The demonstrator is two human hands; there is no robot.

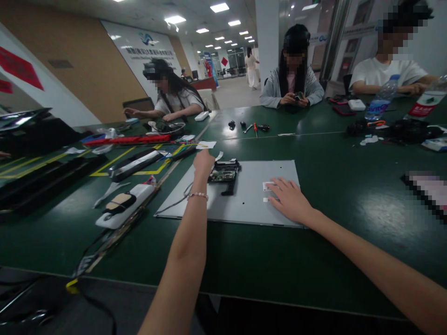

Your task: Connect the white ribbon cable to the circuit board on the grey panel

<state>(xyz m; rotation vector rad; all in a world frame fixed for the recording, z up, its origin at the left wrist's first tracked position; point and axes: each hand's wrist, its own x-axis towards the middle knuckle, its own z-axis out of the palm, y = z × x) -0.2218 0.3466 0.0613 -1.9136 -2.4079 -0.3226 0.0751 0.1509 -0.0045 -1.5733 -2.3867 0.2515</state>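
A flat light-grey metal panel (251, 209), likely the back of a screen, lies on the green table in front of me. On it sits a green circuit board (224, 173) in a black frame, with a grey cable (174, 203) running out to the left. My left hand (203, 164) is closed at the board's left far corner; its fingertips are hidden. A curled white strip (220, 156) shows just beside it. My right hand (289, 200) rests with spread fingers on the panel's right side, partly over a white label (266, 187).
A white power strip (127, 204) and cables lie left, with black casings (134, 164) beyond. Farther back are a red screwdriver (255, 129) and small tools. Bottles (382, 98) stand at right, near a pixelated phone-like object (426, 190). Several people sit around the table.
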